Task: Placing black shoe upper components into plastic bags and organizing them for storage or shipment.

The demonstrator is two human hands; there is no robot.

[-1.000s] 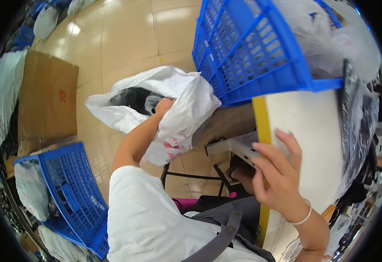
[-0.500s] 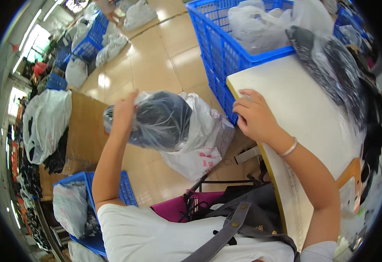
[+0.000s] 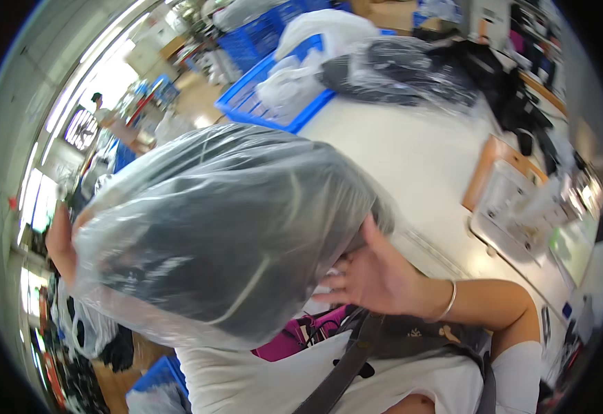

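A large, bulging clear plastic bag (image 3: 219,228) with dark contents is raised in front of me and fills the middle of the view. At its left side my left hand (image 3: 61,241) grips the plastic, its fingers partly hidden by the bag. My right hand (image 3: 384,276) is at the bag's lower right edge, palm toward it. The thumb touches the plastic, and the other fingers are spread and slightly blurred. A white bracelet circles that wrist.
To the right stretches a white-topped table (image 3: 412,159) with a sewing machine (image 3: 515,207) set into it. Plastic-wrapped dark goods (image 3: 405,69) lie at its far end, beside a blue crate (image 3: 246,100) holding white bags. A person (image 3: 112,124) is in the far left background.
The bag of dark contents has risen from the white sack on the floor up close to me. My right hand has left the table edge for the bag. The view has turned right.
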